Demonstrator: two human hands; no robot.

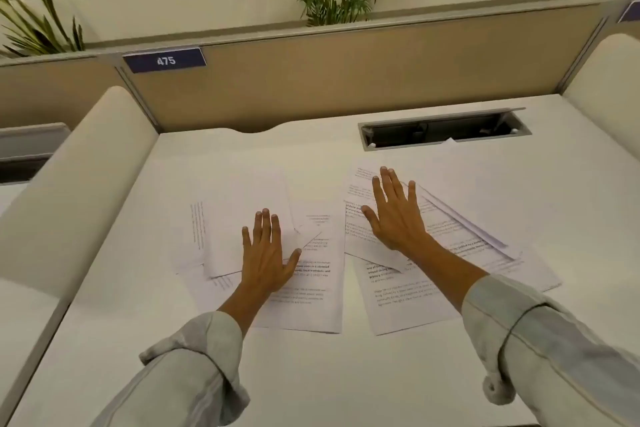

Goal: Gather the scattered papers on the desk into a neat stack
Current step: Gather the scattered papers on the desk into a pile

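Several white printed papers lie scattered and overlapping across the middle of the white desk (pixel 311 374). A left group of papers (pixel 235 218) fans out at angles, and a right group of papers (pixel 408 302) spreads toward the right edge. My left hand (pixel 266 253) rests flat, fingers spread, on the left group. My right hand (pixel 394 215) lies flat with fingers apart on the right group. Neither hand grips a sheet. Both sleeves are rolled at the forearm.
A grey cable tray opening (pixel 443 132) is set into the desk behind the papers, with a white paper corner at its front lip. A tan partition (pixel 346 73) with a "475" label (pixel 165 61) closes the back. Padded white dividers (pixel 86 184) flank both sides.
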